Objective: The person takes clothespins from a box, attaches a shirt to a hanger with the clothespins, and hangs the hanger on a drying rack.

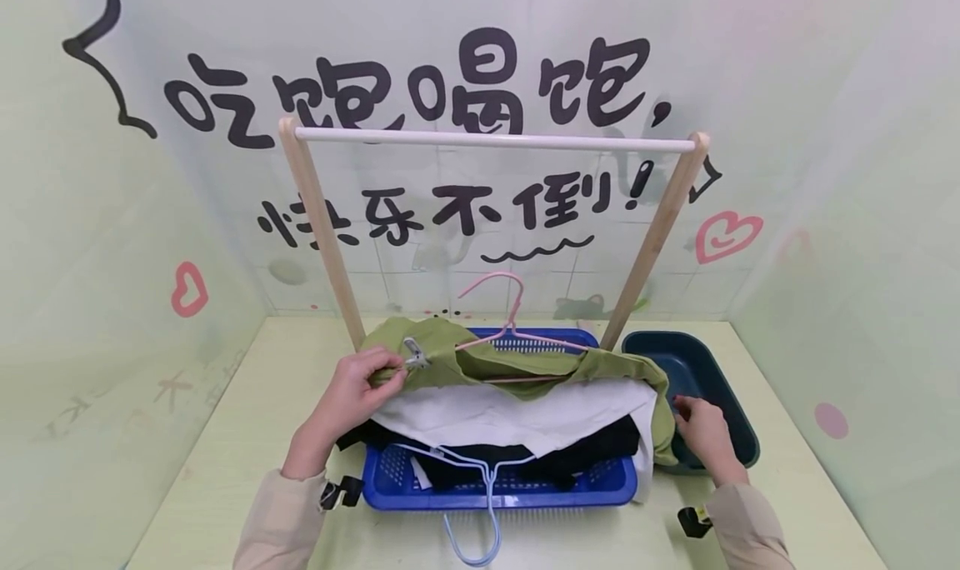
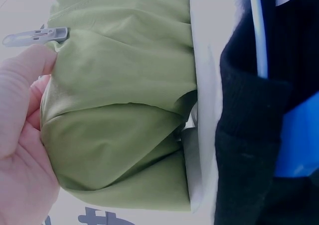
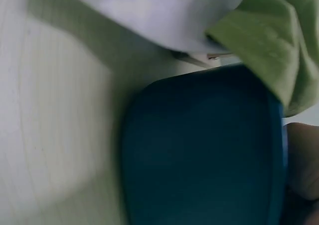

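Note:
A green garment (image 1: 525, 368) hangs on a pink hanger (image 1: 513, 313) and lies over the blue basket (image 1: 375, 491). My left hand (image 1: 360, 391) pinches the edge of its left shoulder between thumb and fingers. Just beside the thumb, a grey clothespin (image 2: 36, 37) sits on the green fabric. My right hand (image 1: 707, 438) is over the dark teal bin (image 1: 738, 412), near the garment's right sleeve (image 1: 662, 412). In the right wrist view only part of this hand shows at the right edge, and whether its fingertips hold anything is hidden.
Under the green garment lie a white garment (image 1: 480, 416) and a black garment (image 1: 607, 445). Light blue hangers (image 1: 491, 503) stick out over the basket's front. Behind stands a rack with a white bar (image 1: 487, 140) and wooden posts (image 1: 330, 245).

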Available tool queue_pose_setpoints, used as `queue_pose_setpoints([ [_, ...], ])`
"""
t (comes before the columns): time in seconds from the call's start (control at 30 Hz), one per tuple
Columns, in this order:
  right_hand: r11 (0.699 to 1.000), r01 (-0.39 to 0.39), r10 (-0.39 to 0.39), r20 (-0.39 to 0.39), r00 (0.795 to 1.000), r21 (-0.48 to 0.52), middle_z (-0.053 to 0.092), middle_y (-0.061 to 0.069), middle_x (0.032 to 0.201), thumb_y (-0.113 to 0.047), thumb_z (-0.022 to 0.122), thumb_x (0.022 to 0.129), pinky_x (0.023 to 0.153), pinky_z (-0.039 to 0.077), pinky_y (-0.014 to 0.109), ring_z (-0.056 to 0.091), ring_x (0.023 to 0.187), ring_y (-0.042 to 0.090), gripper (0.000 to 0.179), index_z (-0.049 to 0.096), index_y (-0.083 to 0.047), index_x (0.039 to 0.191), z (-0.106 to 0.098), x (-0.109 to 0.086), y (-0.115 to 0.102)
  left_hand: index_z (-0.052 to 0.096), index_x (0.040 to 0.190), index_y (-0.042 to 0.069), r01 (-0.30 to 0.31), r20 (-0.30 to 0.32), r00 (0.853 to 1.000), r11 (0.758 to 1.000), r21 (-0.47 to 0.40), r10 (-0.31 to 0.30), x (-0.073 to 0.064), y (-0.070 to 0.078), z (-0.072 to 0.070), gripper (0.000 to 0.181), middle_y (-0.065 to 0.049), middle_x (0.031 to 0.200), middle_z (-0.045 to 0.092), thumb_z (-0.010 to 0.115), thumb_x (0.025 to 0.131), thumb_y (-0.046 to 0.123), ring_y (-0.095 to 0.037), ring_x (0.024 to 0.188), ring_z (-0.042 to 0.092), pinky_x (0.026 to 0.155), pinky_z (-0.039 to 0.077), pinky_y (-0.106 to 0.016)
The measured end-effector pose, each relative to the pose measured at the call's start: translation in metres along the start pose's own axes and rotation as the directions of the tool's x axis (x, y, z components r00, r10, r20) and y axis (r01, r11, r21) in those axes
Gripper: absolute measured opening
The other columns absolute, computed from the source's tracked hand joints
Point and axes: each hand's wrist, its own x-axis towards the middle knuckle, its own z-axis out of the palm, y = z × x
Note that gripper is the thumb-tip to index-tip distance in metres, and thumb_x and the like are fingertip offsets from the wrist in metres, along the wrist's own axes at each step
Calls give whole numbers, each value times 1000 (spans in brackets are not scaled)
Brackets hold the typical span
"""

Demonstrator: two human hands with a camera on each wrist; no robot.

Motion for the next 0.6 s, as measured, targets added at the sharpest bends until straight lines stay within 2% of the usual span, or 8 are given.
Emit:
queue_pose_setpoints([
  [0.23, 999, 5, -4, 20, 1000, -43, 63, 20, 76, 4, 60, 77, 60, 47, 45, 59, 69, 30, 18, 65, 12, 92, 6, 4, 4, 67, 79, 0, -6, -2, 1000, 1000, 4, 6, -1, 1, 0, 18, -6, 74, 64, 66, 68, -15, -10, 63, 54, 56, 43, -13],
  [0.43, 998, -29, 33, 64, 997, -57, 59, 12, 70, 0, 60, 79, 56, 44, 43, 54, 65, 26, 15, 66, 9, 90, 6, 7, 5, 66, 78, -1, -17, -13, 1000, 1000, 11, 17, -2, -2, 0, 19, -7, 73, 63, 68, 66, -15, -11, 63, 53, 56, 43, -14],
  [0.6, 998, -36, 41, 89, 995, -53, 62, 16, 74, -3, 62, 78, 58, 46, 46, 58, 68, 30, 14, 66, 6, 87, 8, 9, 8, 66, 78, 1, -14, -16, 1000, 1000, 14, 14, -2, -2, 1, 21, -6, 73, 63, 68, 65, -16, -10, 62, 52, 54, 41, -14],
])
